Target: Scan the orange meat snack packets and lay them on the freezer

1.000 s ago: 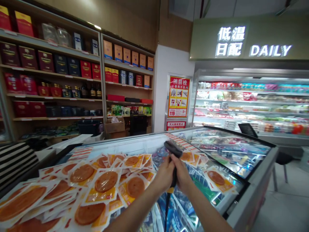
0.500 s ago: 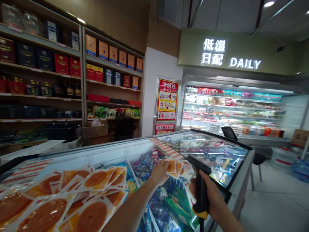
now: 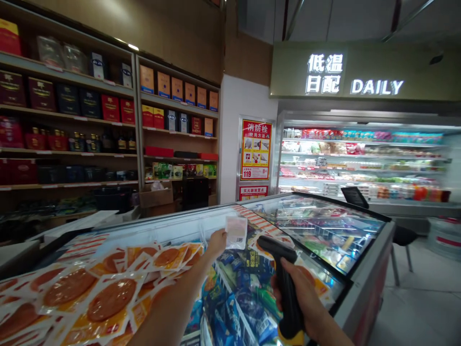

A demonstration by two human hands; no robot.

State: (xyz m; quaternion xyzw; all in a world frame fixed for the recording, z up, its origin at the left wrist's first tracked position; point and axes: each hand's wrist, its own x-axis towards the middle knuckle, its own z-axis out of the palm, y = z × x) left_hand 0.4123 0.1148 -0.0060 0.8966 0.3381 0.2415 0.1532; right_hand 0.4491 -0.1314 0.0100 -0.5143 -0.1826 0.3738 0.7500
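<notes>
Pinched in my left hand (image 3: 217,241) is a small flat packet (image 3: 236,229), raised over the freezer with its pale, printed back towards me. My right hand (image 3: 301,290) is wrapped round the grip of a black and yellow barcode scanner (image 3: 286,283); the scanner's head points towards the packet but stays apart from it. To the left lies a large spread of clear packets with round orange-brown slices (image 3: 111,299). Under my hands, blue and green bags (image 3: 230,288) fill wire-divided sections. More slice packets (image 3: 319,283) show partly behind my right hand.
The chest freezer's glass lid (image 3: 324,226) covers its far right part. Shelves with boxes and bottles (image 3: 86,139) line the left wall. A lit refrigerated display (image 3: 360,163) stands at the back right, with a black chair (image 3: 403,235) before it.
My left hand has lifted a packet off the stack near the divider and moved left, turning its back towards me. The scanner has shifted left. The view has swung slightly left.
</notes>
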